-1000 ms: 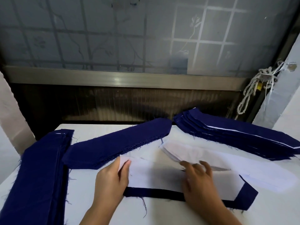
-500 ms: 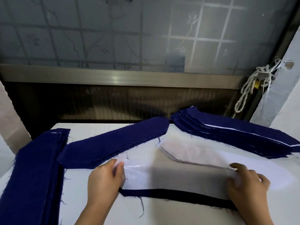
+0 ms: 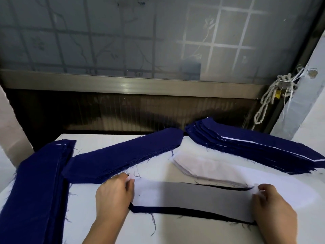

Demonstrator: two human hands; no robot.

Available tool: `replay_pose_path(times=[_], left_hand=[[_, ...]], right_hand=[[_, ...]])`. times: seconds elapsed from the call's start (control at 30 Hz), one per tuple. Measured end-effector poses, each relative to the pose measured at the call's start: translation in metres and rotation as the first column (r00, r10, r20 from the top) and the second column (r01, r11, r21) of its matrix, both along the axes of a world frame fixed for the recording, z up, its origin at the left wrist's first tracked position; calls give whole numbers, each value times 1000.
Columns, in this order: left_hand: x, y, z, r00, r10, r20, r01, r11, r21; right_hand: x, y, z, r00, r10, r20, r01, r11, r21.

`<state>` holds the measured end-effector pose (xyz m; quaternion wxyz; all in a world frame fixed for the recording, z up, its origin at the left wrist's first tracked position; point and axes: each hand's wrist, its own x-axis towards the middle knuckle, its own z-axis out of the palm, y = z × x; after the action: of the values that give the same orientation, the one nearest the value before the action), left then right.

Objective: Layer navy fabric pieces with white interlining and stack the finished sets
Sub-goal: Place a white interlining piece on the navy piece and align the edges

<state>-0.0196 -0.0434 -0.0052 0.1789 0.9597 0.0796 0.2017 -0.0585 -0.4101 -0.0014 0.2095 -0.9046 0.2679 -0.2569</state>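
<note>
The thin white interlining strip [image 3: 193,196] lies on the long navy fabric piece [image 3: 175,209] at 6 o'clock. It looks light and floppy; your left hand [image 3: 112,194] and right hand [image 3: 274,205] pinch its ends.

No readable text anywhere — no label, brand, number or sign on the fabric, the interlining, the table or the window.

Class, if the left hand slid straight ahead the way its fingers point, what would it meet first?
Probably the diagonal navy pile, just beyond the left hand; depth is unclear.
</note>
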Motion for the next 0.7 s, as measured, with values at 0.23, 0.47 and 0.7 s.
replay_pose_path(times=[0.23, 0.47, 0.7], left_hand=[[-8, 1, 3, 998, 36, 59, -28, 993, -118], [-11, 4, 0, 996, 85, 20, -80, 982, -172], [-7, 3, 0, 995, 89, 37, -84, 988, -133]], right_hand=[[1, -2, -2, 999, 43, 0, -43, 999, -22], [1, -7, -2, 1000, 27, 1, -27, 1000, 3], [6, -8, -8, 998, 33, 51, -33, 999, -1]])
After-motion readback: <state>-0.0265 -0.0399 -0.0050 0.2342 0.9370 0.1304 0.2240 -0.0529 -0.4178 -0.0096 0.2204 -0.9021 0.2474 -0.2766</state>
